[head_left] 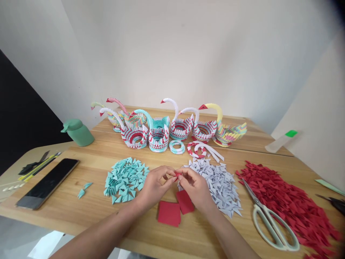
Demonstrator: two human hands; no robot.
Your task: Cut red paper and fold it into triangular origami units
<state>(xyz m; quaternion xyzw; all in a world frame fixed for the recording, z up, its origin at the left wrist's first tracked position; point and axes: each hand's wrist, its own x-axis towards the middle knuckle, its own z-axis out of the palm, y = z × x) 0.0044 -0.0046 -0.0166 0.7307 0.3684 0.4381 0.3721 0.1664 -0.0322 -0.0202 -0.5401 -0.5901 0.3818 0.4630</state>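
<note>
Nearest to us on the table [94, 226], a red paper square [169, 213] lies flat, apparently the top of a small stack, and a second red paper square [185, 202] lies just beside it, partly under our right hand. Off to our right, white-handled scissors [258, 206] lie with their tips against the edge of a broad heap of red paper triangles [285, 201].

Above the squares, we hold a small red paper piece [177, 175] between our left hand [155, 183] and our right hand [195, 185]. The fingers of both hands are clamped on it, thumbs toward us, and they hide most of it.

On our left lie a dark phone [48, 183] and, between it and a heap of teal paper triangles [125, 180], a couple of loose teal pieces [81, 193]. A heap of pale lavender triangles [222, 187] spreads behind and beside our right hand.

Farther out, we see a teal-and-white ring [177, 151], a red-and-white ring [190, 151] and white curved strips [211, 153]. Behind them stand several paper swans [158, 144] with curved necks, flanked by a green jug [79, 135] on our left and, well apart on our right, a green-capped bottle [281, 140]. A pale wall [172, 54] rises behind.
</note>
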